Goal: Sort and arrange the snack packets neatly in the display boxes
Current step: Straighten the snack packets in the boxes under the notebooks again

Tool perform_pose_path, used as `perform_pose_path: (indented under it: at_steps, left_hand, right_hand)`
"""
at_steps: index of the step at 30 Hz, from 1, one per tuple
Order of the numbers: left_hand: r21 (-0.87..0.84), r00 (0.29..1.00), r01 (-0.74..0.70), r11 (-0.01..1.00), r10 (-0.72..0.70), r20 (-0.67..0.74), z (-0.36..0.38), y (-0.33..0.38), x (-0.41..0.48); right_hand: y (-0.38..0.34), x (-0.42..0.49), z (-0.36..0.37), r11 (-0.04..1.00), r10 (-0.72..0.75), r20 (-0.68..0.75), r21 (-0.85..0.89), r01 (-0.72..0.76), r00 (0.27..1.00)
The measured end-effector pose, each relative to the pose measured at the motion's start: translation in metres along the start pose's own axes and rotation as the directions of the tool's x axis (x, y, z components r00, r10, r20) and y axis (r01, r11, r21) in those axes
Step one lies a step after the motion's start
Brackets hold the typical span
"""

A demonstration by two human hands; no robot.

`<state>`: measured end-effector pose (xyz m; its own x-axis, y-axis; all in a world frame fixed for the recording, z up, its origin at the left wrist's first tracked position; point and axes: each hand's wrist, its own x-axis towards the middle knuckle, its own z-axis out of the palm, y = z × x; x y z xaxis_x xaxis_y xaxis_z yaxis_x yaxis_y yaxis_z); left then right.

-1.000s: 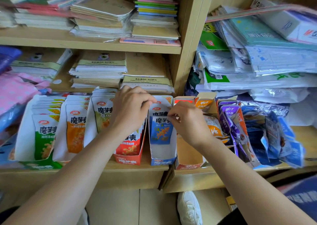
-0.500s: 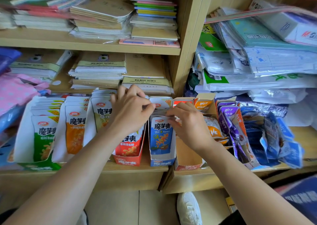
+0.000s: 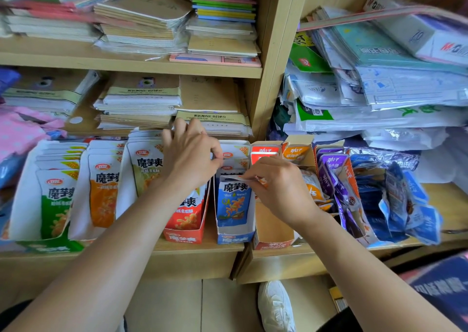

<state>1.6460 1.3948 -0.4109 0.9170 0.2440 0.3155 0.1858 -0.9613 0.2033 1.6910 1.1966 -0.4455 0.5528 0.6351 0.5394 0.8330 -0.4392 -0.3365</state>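
My right hand (image 3: 278, 190): grip clamped, thumb and forefinger pinching the top edge of the front blue packet (image 3: 234, 202). That packet stands upright in the blue display box (image 3: 235, 239) on the shelf (image 3: 202, 252). Forearm enters from 5 o'clock.

My left hand (image 3: 190, 157): at 9 o'clock of the right, fingers curled over the red display box (image 3: 182, 236). Thumb and forefinger meet; I cannot tell whether they hold anything.

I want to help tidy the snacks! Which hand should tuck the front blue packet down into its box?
Probably the right hand: its fingers pinch the top edge of the blue packet standing in the blue box. The left hand is busy higher up, gripping the back packets.
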Motion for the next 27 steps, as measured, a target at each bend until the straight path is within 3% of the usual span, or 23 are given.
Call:
perform_pose_path:
  at_steps: [4, 9, 13, 22, 27]
  left_hand:
    - [0.009, 0.994, -0.071, 0.997, 0.072, -0.077, 0.002, -0.001, -0.002]
    - [-0.077, 0.963, -0.081, 0.994, 0.058, -0.265, -0.001, -0.008, 0.0]
    - [-0.098, 0.974, -0.135, 0.986, 0.114, -0.194, 0.001, -0.01, -0.002]
    - [-0.185, 1.0, 0.013, 0.983, -0.017, -0.018, 0.004, -0.012, 0.003]
    - [-0.22, 0.998, 0.065, 0.973, -0.058, 0.035, 0.002, -0.011, 0.004]
  right_hand:
    - [-0.002, -0.001, -0.005, 1.0, -0.016, 0.016, 0.026, 0.016, 1.0]
    - [-0.005, -0.001, -0.005, 1.0, 0.005, 0.01, 0.011, -0.005, 1.0]
    - [-0.005, 0.003, 0.004, 0.994, 0.111, -0.039, -0.011, -0.112, 0.993]
    - [-0.008, 0.016, 0.016, 0.982, 0.183, -0.138, -0.018, -0.187, 0.973]
    - [-0.005, 0.014, 0.019, 0.97, 0.238, -0.06, -0.037, -0.24, 0.969]
